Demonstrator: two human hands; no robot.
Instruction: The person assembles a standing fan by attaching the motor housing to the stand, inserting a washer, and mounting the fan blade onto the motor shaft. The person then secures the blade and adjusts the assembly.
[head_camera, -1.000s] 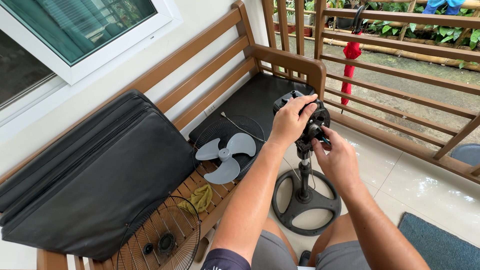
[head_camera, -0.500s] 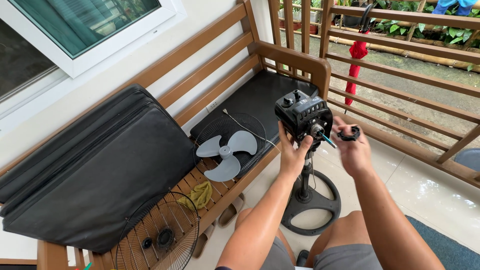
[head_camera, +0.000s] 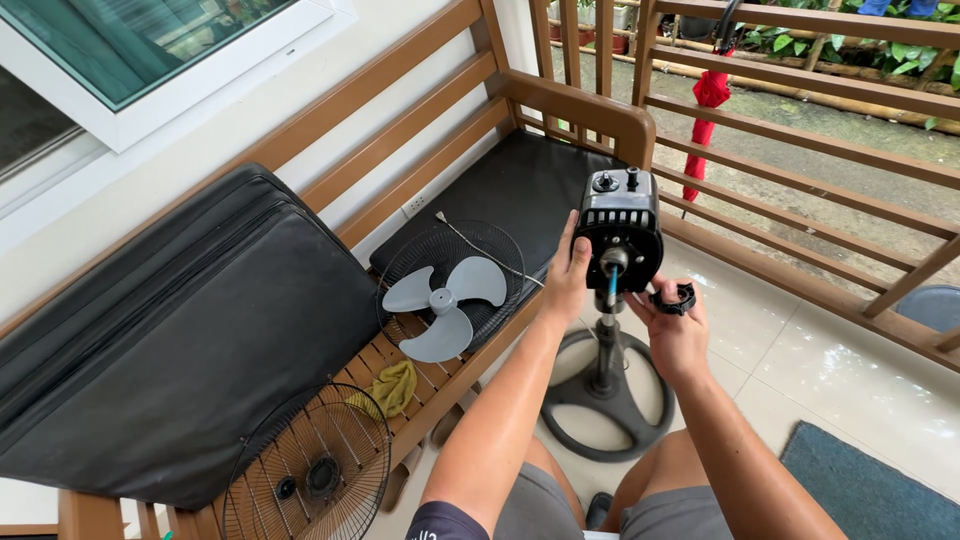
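Though bladeless, upright black fan motor (head_camera: 620, 225)

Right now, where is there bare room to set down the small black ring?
Free: black bench cushion between wire fan guard and wooden armrest; tiled floor between round fan base and blue mat. Crowded: slats by grey blade and yellow cloth.

Our own body, as seen from above: two bare forearms, no watch, band or glove on either. Our left hand (head_camera: 566, 283) and right hand (head_camera: 673, 333) carry no rings that we can make out. Upper left arm: edge of a dark navy short sleeve (head_camera: 445, 522) with small pale print. Legs: grey shorts (head_camera: 650, 518), knees bare.
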